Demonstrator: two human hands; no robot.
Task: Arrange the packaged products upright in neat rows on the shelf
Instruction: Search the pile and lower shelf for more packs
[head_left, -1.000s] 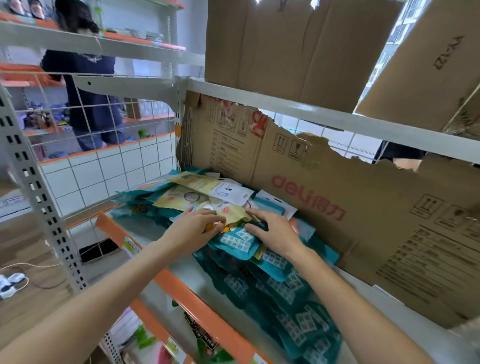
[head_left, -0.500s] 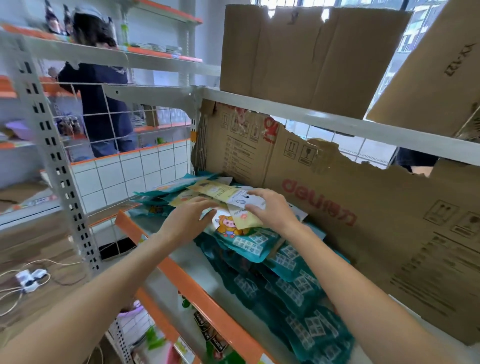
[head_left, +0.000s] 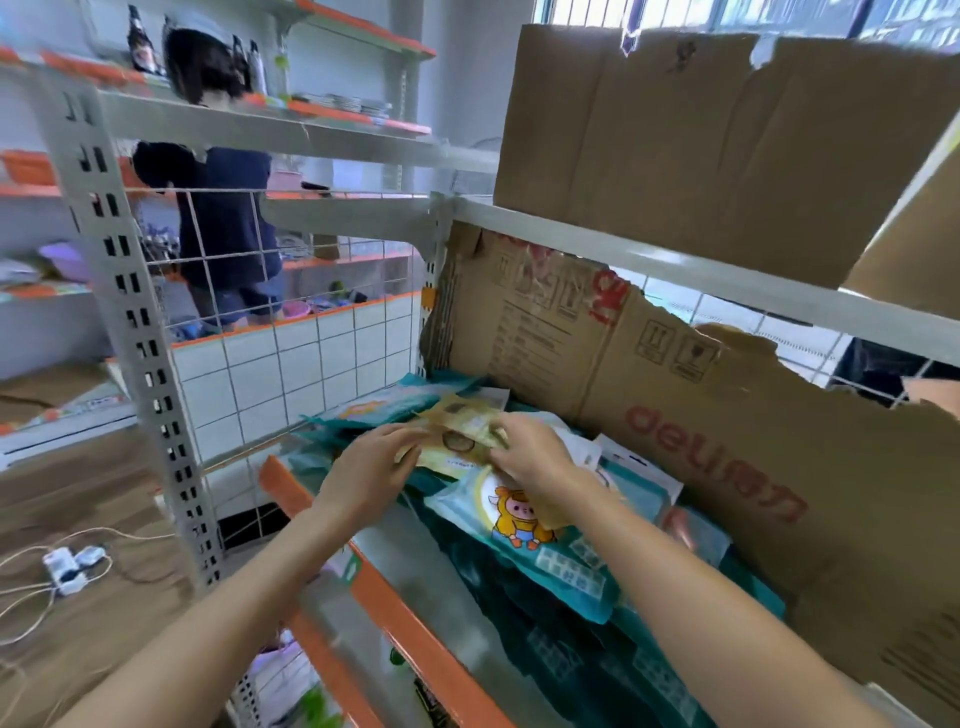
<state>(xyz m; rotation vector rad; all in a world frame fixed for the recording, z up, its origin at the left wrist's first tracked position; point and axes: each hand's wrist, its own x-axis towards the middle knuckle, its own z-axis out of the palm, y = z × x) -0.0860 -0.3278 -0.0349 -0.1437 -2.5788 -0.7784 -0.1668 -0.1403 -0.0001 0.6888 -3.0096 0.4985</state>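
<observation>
A pile of flat packaged products lies on the metal shelf (head_left: 395, 561). Teal packets (head_left: 550, 566), one with a cartoon pig, lie slanted across the middle and right. Yellow packets (head_left: 462, 431) sit on top at the far left of the pile. My left hand (head_left: 374, 467) and my right hand (head_left: 535, 457) both pinch the yellow packets from either side, fingers curled round the edges. More teal packets (head_left: 384, 405) lie flat behind them. Nothing stands upright.
A torn cardboard sheet (head_left: 727, 447) lines the shelf's back. An upper shelf (head_left: 675, 270) carries more cardboard. A wire grid panel (head_left: 291, 291) closes the left end. A person in dark clothes (head_left: 218, 208) stands beyond it. A power strip (head_left: 67, 569) lies on the floor.
Both hands moved back and left from the teal packets to the yellow packets and took hold of them. The camera swung left and closer.
</observation>
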